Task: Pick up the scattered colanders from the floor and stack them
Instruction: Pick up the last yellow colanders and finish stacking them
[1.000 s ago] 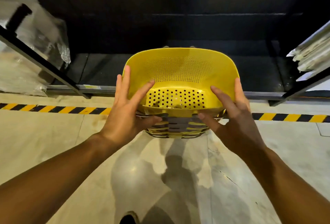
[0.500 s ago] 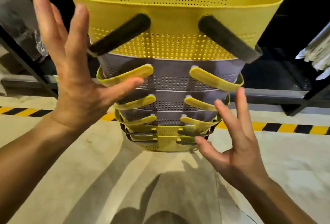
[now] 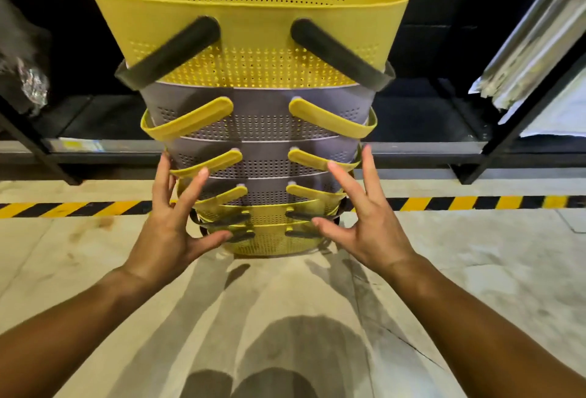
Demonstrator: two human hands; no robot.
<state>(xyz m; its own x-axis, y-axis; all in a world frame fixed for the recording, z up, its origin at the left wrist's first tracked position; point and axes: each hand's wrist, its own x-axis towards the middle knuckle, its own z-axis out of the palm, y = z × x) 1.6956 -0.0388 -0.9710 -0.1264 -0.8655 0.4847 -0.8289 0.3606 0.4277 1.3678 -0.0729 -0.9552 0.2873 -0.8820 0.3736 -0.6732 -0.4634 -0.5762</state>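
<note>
The left hand (image 3: 172,226) at 7 o'clock and the right hand (image 3: 361,223) at 5 o'clock are held spread-fingered against the lower tiers of the colander stack (image 3: 253,131), which is stood on the floor (image 3: 475,264) at centre, toward 12 o'clock.

Top colander (image 3: 247,20) in the stack is bright yellow with dark grey handles and rows of tiny dot holes. Right under it sit the grey colanders (image 3: 253,125), same dotted holes but yellow handles. Below those, the bottom colanders (image 3: 269,240) are yellow with dark handles. Behind the stack's base, a black-and-yellow striped line (image 3: 475,202) crosses the pale beige floor (image 3: 475,271).
</note>
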